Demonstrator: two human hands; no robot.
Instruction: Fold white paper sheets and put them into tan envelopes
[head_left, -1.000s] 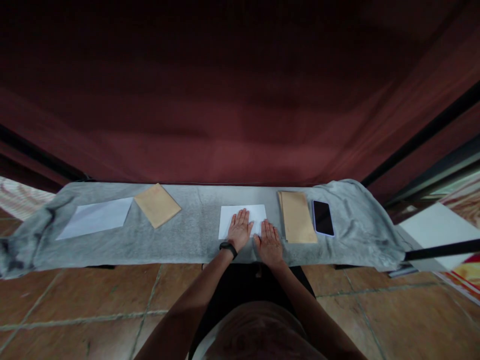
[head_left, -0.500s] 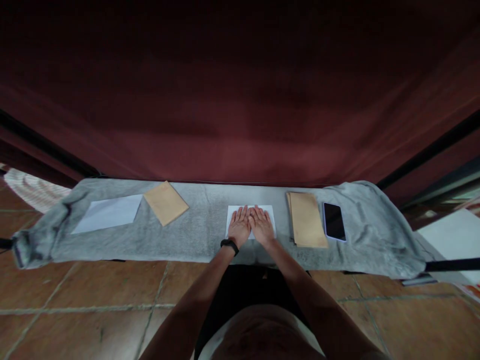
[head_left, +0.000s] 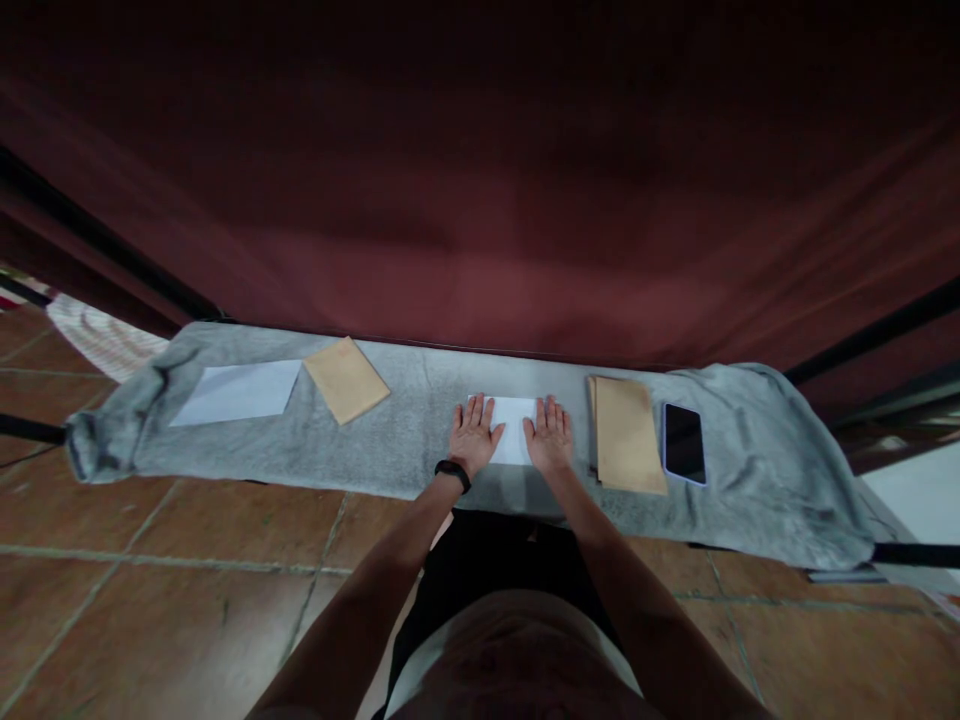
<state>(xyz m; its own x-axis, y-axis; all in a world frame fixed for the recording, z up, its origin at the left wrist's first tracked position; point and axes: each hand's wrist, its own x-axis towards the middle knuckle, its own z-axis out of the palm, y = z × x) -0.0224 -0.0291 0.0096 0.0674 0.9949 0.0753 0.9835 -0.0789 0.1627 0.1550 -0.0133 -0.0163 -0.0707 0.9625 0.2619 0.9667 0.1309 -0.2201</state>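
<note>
A small white sheet of paper lies flat on the grey cloth in front of me. My left hand rests flat on the paper's left edge, fingers stretched out, a black band on the wrist. On the right edge lies my right hand, also flat and open. Between the two thumbs the middle of the paper shows; its side edges are partly hidden beneath my hands. Whether the paper is folded I cannot tell.
Brown envelopes lie stacked to the right, beside a phone. Further left are another brown envelope and white paper. A dark red curtain hangs behind the cloth-covered surface.
My hands, side by side at the paper's middle before, have slid apart to its left and right edges. The camera view has shifted and tilted slightly.
</note>
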